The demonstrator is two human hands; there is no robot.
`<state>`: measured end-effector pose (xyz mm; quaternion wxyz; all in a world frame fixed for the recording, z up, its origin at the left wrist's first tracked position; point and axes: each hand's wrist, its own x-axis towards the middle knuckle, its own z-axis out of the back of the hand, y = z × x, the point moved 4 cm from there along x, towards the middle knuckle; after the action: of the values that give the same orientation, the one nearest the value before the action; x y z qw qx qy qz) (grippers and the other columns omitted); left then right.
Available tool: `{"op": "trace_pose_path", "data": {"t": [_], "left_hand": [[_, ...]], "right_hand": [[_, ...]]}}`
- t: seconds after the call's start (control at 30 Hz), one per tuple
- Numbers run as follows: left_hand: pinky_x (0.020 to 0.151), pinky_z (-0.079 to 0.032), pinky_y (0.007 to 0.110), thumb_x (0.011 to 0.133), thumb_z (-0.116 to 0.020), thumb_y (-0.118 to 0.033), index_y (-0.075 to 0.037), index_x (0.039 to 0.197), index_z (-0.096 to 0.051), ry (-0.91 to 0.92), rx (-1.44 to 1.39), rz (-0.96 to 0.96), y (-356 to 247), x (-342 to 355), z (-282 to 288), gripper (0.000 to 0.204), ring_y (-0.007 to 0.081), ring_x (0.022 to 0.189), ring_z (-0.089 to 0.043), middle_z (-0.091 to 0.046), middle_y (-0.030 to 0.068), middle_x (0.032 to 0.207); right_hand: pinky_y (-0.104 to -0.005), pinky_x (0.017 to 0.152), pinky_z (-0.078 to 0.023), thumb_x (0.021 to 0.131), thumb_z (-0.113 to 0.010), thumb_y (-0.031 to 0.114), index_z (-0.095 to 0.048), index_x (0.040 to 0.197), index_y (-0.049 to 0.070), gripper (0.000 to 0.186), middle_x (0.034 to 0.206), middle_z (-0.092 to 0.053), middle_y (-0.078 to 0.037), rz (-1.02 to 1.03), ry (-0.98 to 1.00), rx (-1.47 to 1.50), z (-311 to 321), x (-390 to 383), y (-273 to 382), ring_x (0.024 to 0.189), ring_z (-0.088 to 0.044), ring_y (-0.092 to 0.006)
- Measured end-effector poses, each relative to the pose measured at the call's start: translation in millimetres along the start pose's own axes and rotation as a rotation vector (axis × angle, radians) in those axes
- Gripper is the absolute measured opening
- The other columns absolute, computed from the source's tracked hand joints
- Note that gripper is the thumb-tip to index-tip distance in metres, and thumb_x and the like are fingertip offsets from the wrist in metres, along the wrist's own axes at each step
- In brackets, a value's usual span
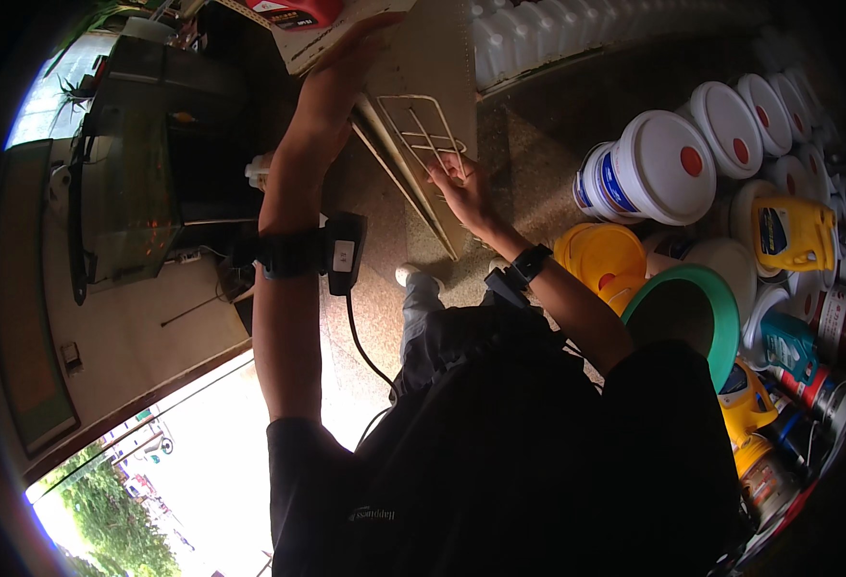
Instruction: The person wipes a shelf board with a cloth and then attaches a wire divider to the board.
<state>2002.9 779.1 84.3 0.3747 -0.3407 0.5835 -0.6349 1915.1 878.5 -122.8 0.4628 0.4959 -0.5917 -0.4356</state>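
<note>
Wire rack (pixel 436 150), a pale bent frame, shows ahead of us over the face of a beige panel (pixel 437 72); whether it is fastened there or only held against it, we cannot tell. Our right hand (pixel 463 197) is the nearer one, its fingers bent around the rack's near end. From that grip the frame reaches forward and to the left, its long axis slanting away from our body toward the far end of the panel.

Our left hand (pixel 377 37) is farther out, beyond the rack's far end, beside the shelf (pixel 300 60) with the red jug (pixel 293 12). It sits in shade, so we cannot tell whether it is closed on anything.

The panel's long rail (pixel 404 188) passes just left of the rack, between it and our left forearm. To the right, a strip of floor (pixel 534 183) separates the panel from the white buckets (pixel 671 165).
</note>
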Motion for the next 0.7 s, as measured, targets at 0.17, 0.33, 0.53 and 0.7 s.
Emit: {"op": "trace_pose_path", "data": {"t": [0.17,0.33,0.53,0.7], "left_hand": [[0.091,-0.033,0.022,0.097,-0.047,-0.014,-0.004,0.122,-0.056,-0.078,-0.077,-0.008,-3.8,7.4,-27.3,0.029,0.0097,0.103,-0.047,-0.055,0.0004,0.108],[0.086,-0.034,0.021,0.097,-0.047,-0.014,-0.004,0.122,-0.056,-0.028,-0.042,-0.060,7.0,20.5,-35.0,0.029,0.0082,0.097,-0.045,-0.053,-0.0010,0.104],[0.084,-0.033,0.020,0.097,-0.047,-0.016,-0.006,0.122,-0.056,0.003,-0.023,-0.036,8.0,29.3,-55.6,0.029,0.0070,0.094,-0.044,-0.051,-0.0025,0.099],[0.082,-0.034,0.020,0.097,-0.047,-0.016,-0.006,0.122,-0.056,-0.004,0.008,-0.035,6.1,32.7,-63.6,0.029,0.0067,0.091,-0.044,-0.051,-0.0033,0.097]], "right_hand": [[-0.0283,0.069,-0.047,0.087,-0.058,0.013,-0.055,0.097,0.001,0.016,0.084,-0.060,-0.008,0.215,-0.162,-0.122,21.2,-10.8,2.2,0.076,-0.057,-0.0144],[-0.0318,0.083,-0.044,0.092,-0.055,0.021,-0.055,0.104,0.002,0.023,0.093,-0.060,-0.007,0.173,-0.090,-0.181,40.1,-10.8,-1.8,0.090,-0.056,-0.0148],[-0.0298,0.083,-0.045,0.092,-0.056,0.019,-0.058,0.097,0.001,0.019,0.092,-0.062,-0.006,0.031,-0.010,-0.101,58.4,-16.1,-12.8,0.089,-0.059,-0.0149],[-0.0306,0.083,-0.046,0.091,-0.058,0.019,-0.059,0.096,0.000,0.020,0.092,-0.063,-0.006,-0.079,0.076,-0.126,62.7,-20.7,-2.9,0.091,-0.060,-0.0141]]}}
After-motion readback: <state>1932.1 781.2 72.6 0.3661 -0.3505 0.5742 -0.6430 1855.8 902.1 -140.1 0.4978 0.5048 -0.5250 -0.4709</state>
